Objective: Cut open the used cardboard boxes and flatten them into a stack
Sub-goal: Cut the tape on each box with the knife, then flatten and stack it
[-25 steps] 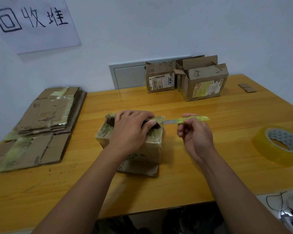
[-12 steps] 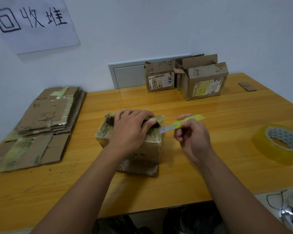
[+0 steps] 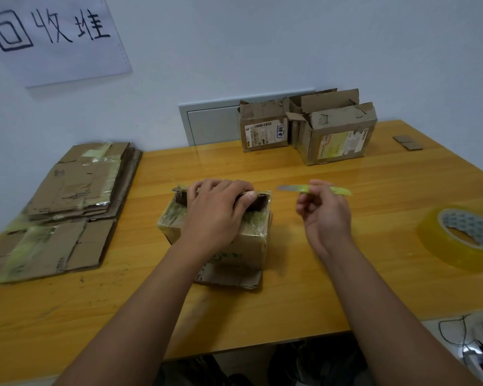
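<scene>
the taped box (image 3: 234, 240) is stood mid-desk and gripped across its top rim by the left hand (image 3: 216, 210). just right of it, apart, the green knife (image 3: 313, 188) is pinched by the right hand (image 3: 325, 215), its long axis level, blade aimed left at the box.

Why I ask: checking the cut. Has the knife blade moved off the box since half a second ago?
Yes. The green knife in the right hand has lifted and swung level, its tip now apart from the taped box.
</scene>
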Available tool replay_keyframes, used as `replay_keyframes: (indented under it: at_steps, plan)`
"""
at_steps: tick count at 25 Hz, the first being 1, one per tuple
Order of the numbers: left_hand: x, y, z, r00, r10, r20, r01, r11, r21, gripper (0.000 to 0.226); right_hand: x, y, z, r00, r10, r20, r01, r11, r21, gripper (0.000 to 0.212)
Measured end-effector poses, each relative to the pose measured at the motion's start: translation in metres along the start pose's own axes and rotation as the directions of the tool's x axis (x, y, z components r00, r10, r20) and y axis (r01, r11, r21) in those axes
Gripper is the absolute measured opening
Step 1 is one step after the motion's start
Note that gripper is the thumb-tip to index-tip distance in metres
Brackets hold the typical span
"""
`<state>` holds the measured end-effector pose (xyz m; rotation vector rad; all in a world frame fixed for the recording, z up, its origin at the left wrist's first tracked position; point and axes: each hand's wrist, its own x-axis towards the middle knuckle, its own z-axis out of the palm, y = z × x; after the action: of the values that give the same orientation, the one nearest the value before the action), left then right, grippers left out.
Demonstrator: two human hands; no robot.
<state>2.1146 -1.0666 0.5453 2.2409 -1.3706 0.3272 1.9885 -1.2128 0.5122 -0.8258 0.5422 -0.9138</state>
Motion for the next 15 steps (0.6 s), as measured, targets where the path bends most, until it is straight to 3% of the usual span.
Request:
replay_keyframes:
  at_steps: [2, 4, 7, 9, 12, 15]
  plan:
    - [-0.001, -0.002, 0.002, 1.000, 0.000, 0.007, 0.000, 0.999, 0.037, 0.036, 0.004, -0.004, -0.003, 0.997, -0.033, -0.067, 0.038, 0.996, 0.077, 0.013]
    - [0.000, -0.003, 0.004, 0.998, -0.057, -0.037, 0.060, 0.995, 0.075, 0.036, -0.001, 0.002, -0.004, 0.999, -0.051, 0.005, 0.051, 0.997, 0.058, 0.013]
    - [-0.003, 0.003, 0.007, 0.954, -0.168, -0.249, 0.180, 0.983, 0.027, 0.038, -0.012, 0.013, -0.003, 0.987, -0.015, 0.161, 0.017, 1.000, -0.009, 0.015]
    - [-0.005, 0.005, 0.007, 0.938, -0.138, -0.317, 0.130, 0.990, -0.049, 0.035, -0.014, 0.013, -0.001, 0.975, 0.007, 0.223, -0.003, 1.000, -0.015, 0.018]
    - [-0.004, 0.002, 0.006, 0.958, -0.095, -0.269, 0.069, 0.992, -0.107, 0.036, -0.009, 0.009, 0.003, 0.965, -0.004, 0.263, 0.009, 1.000, -0.014, 0.016]
    - [-0.002, 0.000, 0.006, 0.988, -0.051, -0.144, 0.049, 0.999, -0.017, 0.046, 0.000, 0.006, 0.012, 0.980, -0.016, 0.199, 0.037, 0.994, -0.101, 0.011]
